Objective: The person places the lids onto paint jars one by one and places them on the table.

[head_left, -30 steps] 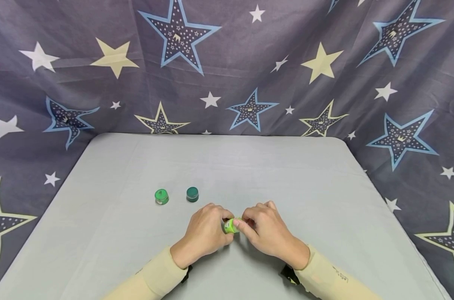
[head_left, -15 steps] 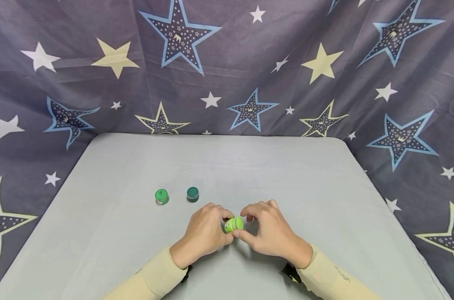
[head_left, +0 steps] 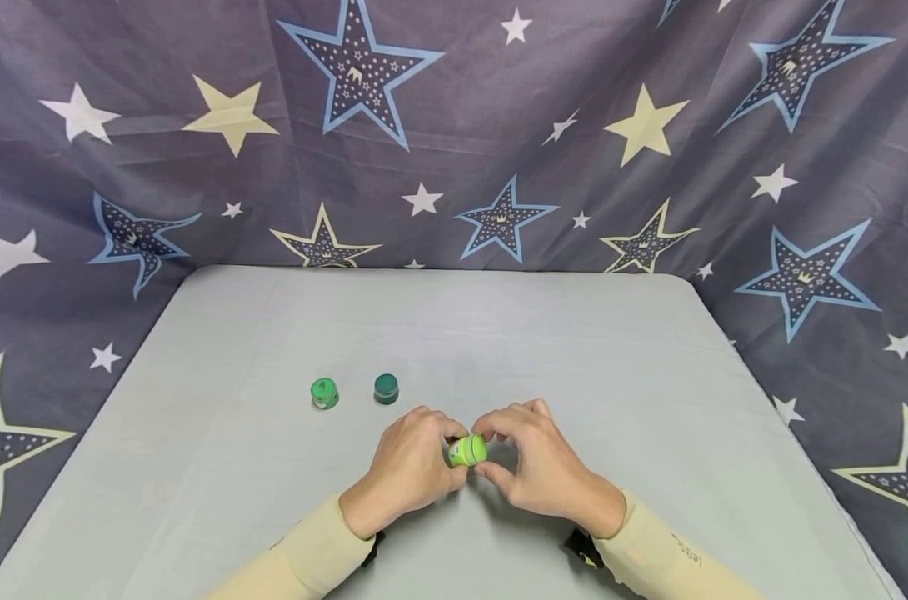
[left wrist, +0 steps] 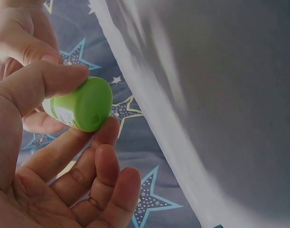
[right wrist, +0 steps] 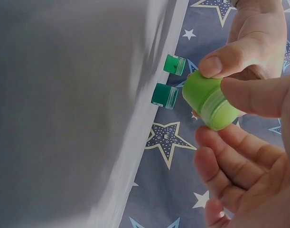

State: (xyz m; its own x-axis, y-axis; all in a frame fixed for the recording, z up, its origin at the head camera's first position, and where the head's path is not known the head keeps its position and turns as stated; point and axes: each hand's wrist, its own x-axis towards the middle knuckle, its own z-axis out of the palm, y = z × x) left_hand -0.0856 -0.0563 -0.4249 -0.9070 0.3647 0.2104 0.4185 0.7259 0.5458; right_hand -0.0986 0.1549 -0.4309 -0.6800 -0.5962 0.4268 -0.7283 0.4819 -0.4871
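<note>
A small lime-green paint jar [head_left: 467,451] is held tilted on its side low above the grey table. My left hand [head_left: 416,462] pinches its base end between thumb and fingers; that flat green base [left wrist: 98,104] shows in the left wrist view. At the other end, the thumb and fingertips of my right hand [head_left: 536,462] are curled round the lid [right wrist: 219,113], which has a clear rim. Beyond my left hand, a bright green jar [head_left: 324,393] and a dark green jar [head_left: 386,388] stand upright, a short gap between them.
The grey-covered table [head_left: 574,333] reaches back to a dark curtain [head_left: 454,142] printed with stars. Straps with dark devices sit under both wrists, partly covered by the cream sleeves [head_left: 304,542].
The right fingers and thumb loosened from the lid, opening a gap, then came back in round it. The left hand kept its hold, and the two standing jars stayed put.
</note>
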